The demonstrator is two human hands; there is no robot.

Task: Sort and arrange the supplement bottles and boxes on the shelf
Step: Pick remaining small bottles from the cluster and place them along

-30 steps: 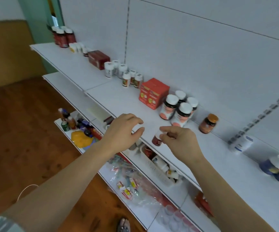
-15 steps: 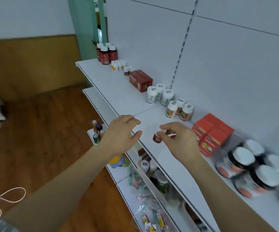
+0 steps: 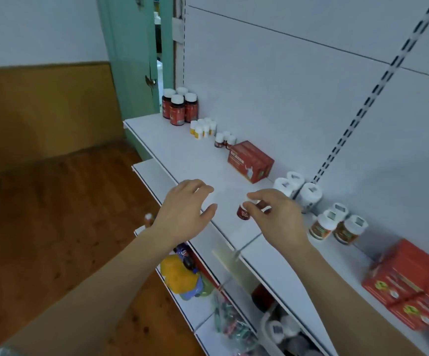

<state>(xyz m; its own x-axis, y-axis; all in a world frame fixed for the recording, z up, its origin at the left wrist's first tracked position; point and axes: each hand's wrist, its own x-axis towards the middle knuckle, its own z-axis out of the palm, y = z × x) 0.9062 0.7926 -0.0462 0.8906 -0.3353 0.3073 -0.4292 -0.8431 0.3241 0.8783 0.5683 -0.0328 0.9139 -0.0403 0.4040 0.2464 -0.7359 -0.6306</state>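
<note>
My right hand (image 3: 279, 217) pinches a small dark red bottle with a white cap (image 3: 243, 211) just above the white top shelf (image 3: 182, 155). My left hand (image 3: 185, 208) hovers beside it over the shelf's front edge, fingers spread, holding nothing. Along the shelf's back stand large dark red bottles (image 3: 178, 106), small yellow-labelled white bottles (image 3: 203, 128), three small dark red bottles (image 3: 225, 140), a red box (image 3: 250, 161), three white bottles (image 3: 295, 187), three orange-labelled bottles (image 3: 336, 226) and red boxes (image 3: 411, 283) at the right.
Lower shelves (image 3: 203, 307) below hold a yellow pouch (image 3: 180, 274), packets and more bottles. A green door frame (image 3: 131, 55) stands at the shelf's far end. Wooden floor (image 3: 54, 227) lies to the left.
My view has swung left along the shelf. Both hands travelled left with it, the right one still carrying the small red bottle, past the orange-labelled bottles towards the dark red box.
</note>
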